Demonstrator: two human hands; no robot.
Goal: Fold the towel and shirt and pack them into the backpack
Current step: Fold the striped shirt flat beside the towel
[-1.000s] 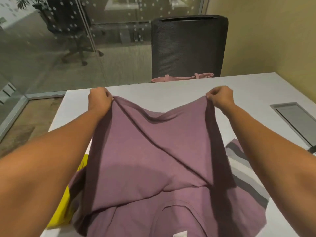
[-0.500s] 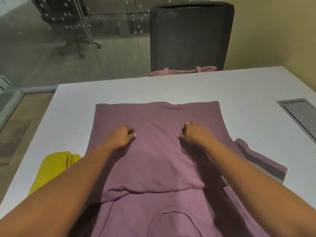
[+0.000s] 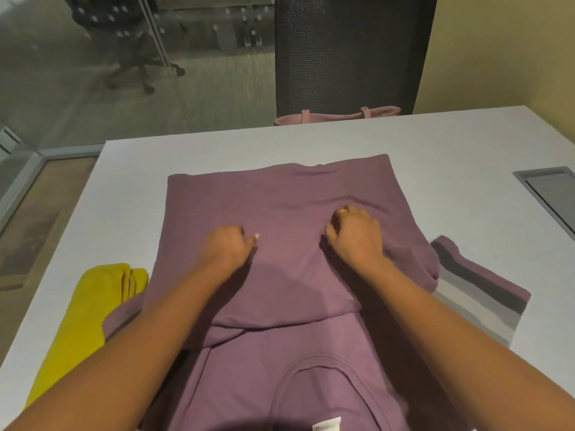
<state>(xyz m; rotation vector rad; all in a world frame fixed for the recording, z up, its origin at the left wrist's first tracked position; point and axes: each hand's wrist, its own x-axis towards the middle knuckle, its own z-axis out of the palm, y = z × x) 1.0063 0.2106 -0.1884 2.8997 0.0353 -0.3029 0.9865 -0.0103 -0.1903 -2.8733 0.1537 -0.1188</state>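
Glass wall panels (image 3: 93, 73) are seen across the upper left of the frame, with an office chair (image 3: 130, 42) behind them. Lower left, a yellow towel (image 3: 90, 312) is laid folded on the white table (image 3: 311, 141), its right edge tucked just under the purple shirt (image 3: 280, 206). The shirt is spread over the middle of the frame, collar (image 3: 317, 368) and label at the bottom edge, and its far part is doubled back toward the collar so that a folded layer lies on top. On that layer, left of centre, the left hand (image 3: 228, 247) is pressed down with the fingers curled under loosely; whether any cloth is pinched cannot be told. Right of centre, the right hand (image 3: 354, 234) is laid on the same layer, fingers bent and knuckles up, a gold ring (image 3: 342, 210) showing on one finger; no cloth is seen grasped. Both forearms are stretched in from the bottom corners. Top centre, a dark mesh chair (image 3: 348, 51) is drawn up to the far edge of the table, and a pink bag (image 3: 339, 117) is seen on its seat. At the right of the shirt, a sleeve with grey stripes (image 3: 479, 293) is laid flat on the table. Far right, a grey hatch (image 3: 550, 194) is set into the tabletop.
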